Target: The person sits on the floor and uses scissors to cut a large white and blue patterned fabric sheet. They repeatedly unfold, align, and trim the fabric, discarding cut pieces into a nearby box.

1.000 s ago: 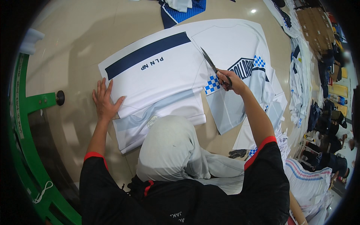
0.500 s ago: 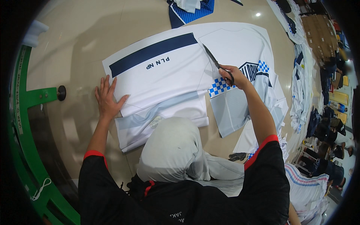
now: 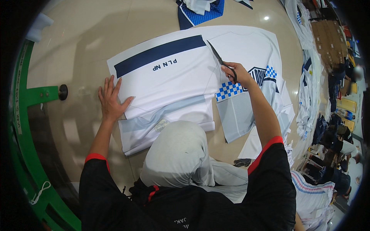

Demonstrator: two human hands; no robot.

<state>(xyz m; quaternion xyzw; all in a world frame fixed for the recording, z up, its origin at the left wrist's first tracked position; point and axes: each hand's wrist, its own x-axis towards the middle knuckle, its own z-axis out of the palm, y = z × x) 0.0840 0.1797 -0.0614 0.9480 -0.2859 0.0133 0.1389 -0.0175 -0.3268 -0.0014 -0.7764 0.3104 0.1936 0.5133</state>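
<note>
A large sheet of white fabric point(image 3: 181, 79) with a navy band and dark lettering lies spread on the floor before me. My left hand point(image 3: 112, 99) rests flat on its left edge, fingers spread. In my right hand point(image 3: 237, 74) is a pair of dark scissors point(image 3: 216, 52), fingers through the handles. Their blades point up and left, over the fabric just right of the navy band's end. Beneath my right wrist lie a blue-and-white checked strip point(image 3: 230, 91) and a pale grey panel point(image 3: 235, 119). A folded white and grey layer point(image 3: 169, 131) of fabric lies nearer my knee.
A green metal frame point(image 3: 23, 127) with a black round foot point(image 3: 63, 92) stands at the left. Blue patterned fabric point(image 3: 206, 14) lies at the far side. Heaped white fabric point(image 3: 308, 88) runs along the right, with brown cartons point(image 3: 329, 40) and several people beyond.
The view has shifted slightly, so the fabric and frame sit a little differently. My right hand and the scissors have moved slightly nearer me. My left hand stays on the fabric.
</note>
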